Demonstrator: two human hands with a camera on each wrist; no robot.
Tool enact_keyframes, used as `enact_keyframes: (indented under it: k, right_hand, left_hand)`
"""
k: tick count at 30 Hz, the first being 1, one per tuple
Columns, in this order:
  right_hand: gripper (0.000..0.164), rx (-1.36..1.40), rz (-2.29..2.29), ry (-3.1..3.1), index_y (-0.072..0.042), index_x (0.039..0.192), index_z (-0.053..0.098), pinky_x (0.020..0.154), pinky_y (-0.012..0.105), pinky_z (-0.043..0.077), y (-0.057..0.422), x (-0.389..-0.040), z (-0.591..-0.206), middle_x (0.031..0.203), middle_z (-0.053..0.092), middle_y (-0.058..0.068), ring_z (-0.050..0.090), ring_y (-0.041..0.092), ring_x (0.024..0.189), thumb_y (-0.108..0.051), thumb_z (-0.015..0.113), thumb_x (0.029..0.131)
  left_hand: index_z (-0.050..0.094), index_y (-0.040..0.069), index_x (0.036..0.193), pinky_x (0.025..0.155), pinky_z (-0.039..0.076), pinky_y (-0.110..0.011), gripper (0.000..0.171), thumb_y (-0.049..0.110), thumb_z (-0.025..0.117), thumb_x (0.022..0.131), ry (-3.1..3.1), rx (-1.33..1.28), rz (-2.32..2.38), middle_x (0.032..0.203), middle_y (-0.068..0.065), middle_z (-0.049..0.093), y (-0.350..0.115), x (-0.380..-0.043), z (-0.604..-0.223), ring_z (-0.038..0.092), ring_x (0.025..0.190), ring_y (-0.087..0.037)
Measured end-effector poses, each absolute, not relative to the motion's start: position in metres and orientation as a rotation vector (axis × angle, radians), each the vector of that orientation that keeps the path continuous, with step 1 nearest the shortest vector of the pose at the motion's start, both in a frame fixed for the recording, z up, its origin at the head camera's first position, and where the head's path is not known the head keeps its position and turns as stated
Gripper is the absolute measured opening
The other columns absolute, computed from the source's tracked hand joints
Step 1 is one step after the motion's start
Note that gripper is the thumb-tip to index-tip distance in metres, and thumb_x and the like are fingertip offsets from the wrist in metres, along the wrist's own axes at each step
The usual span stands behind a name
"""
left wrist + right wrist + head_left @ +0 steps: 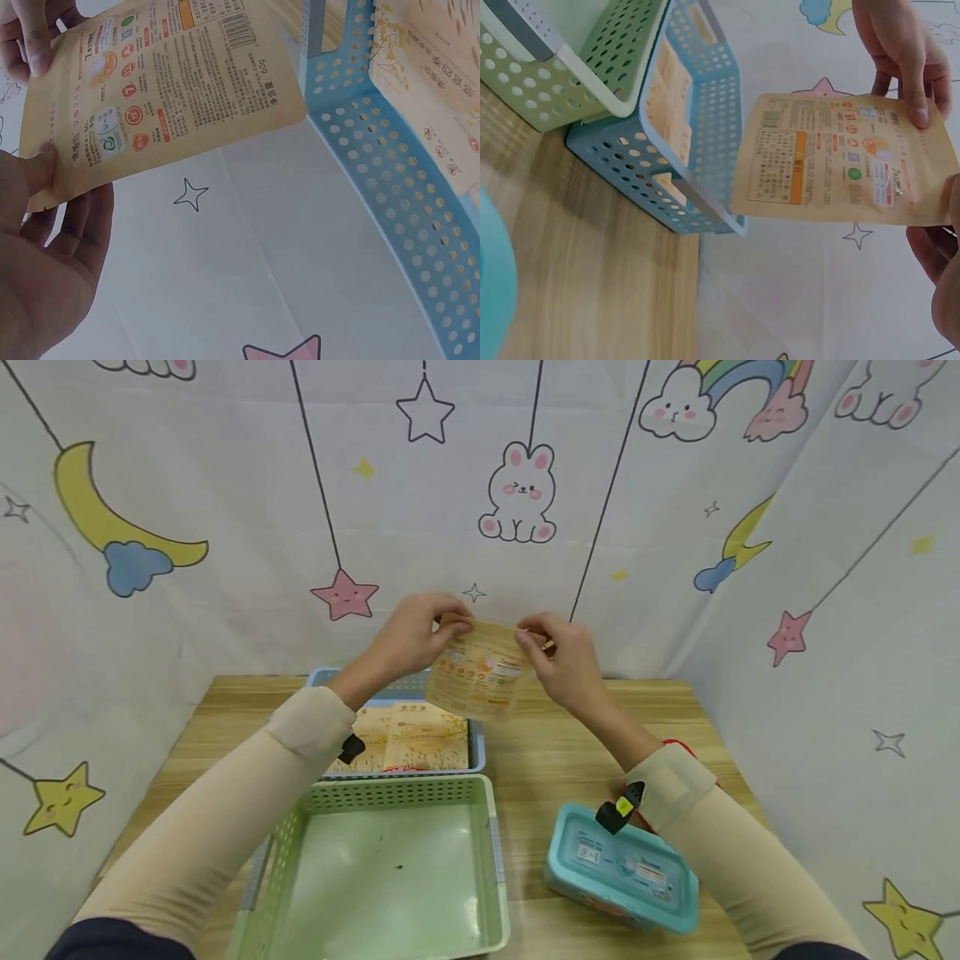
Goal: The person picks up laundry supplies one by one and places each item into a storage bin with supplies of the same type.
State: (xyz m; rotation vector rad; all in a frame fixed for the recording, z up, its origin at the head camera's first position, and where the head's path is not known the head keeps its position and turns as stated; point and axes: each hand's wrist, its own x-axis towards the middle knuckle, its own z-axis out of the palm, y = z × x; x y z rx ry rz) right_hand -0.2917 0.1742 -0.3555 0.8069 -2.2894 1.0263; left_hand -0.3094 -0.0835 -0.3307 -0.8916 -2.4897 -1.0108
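Observation:
A flat tan pouch [480, 672] printed with small text, round icons and a barcode hangs between both hands, above the back of the table. My left hand [422, 631] pinches its upper left corner between thumb and fingers. At the upper right corner, my right hand [564, 662] pinches it in the same way. The left wrist view shows the left thumb lying flat on the printed face of the pouch [172, 90], with fingers behind it. In the right wrist view the pouch [840, 157] spreads flat, and part of the right hand is cut off by the frame edge.
Below stands a blue perforated basket [480, 752] holding several similar tan pouches [427, 735]. A green basket [397, 868] stands in front of it, its rim overlapping the blue one. To the right, a teal lidded box [622, 868] sits under my right forearm. A patterned curtain [450, 527] hangs behind.

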Motion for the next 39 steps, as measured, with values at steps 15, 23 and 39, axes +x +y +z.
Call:
enact_keyframes:
  k: [15, 23, 39]
  right_hand:
    - [0.013, 0.763, 1.708, -2.41, 0.002, 0.112, 0.07, 0.077, 0.042, 0.065, 0.158, -0.29, -0.373, 0.103, 0.072, 0.017, 0.072, 0.03, 0.09, -0.009, 0.066, 0.106]
    - [0.014, 0.69, 1.942, -2.384, 0.003, 0.111, 0.069, 0.076, 0.052, 0.064, 0.138, -0.29, -0.385, 0.102, 0.071, 0.018, 0.069, 0.028, 0.09, -0.009, 0.065, 0.107]
    - [0.01, 0.576, 1.948, -2.315, 0.0, 0.108, 0.071, 0.07, 0.048, 0.065, 0.121, -0.29, -0.399, 0.097, 0.073, 0.016, 0.072, 0.027, 0.085, -0.008, 0.066, 0.106]
  left_hand:
    - [0.078, 0.014, 0.119, 0.059, 0.049, -0.035, 0.021, 0.026, 0.066, 0.108, -2.548, -0.616, -1.293, 0.103, -0.006, 0.073, -0.128, -0.305, -0.333, 0.06, 0.076, -0.022]
    - [0.074, 0.01, 0.126, 0.065, 0.054, -0.036, 0.028, 0.028, 0.067, 0.107, -2.513, -0.515, -1.358, 0.108, -0.01, 0.07, -0.139, -0.302, -0.343, 0.068, 0.085, -0.024]
    - [0.053, -0.001, 0.143, 0.081, 0.063, -0.033, 0.042, 0.022, 0.064, 0.109, -2.614, -0.372, -1.67, 0.122, -0.017, 0.061, -0.166, -0.289, -0.399, 0.071, 0.114, -0.032]
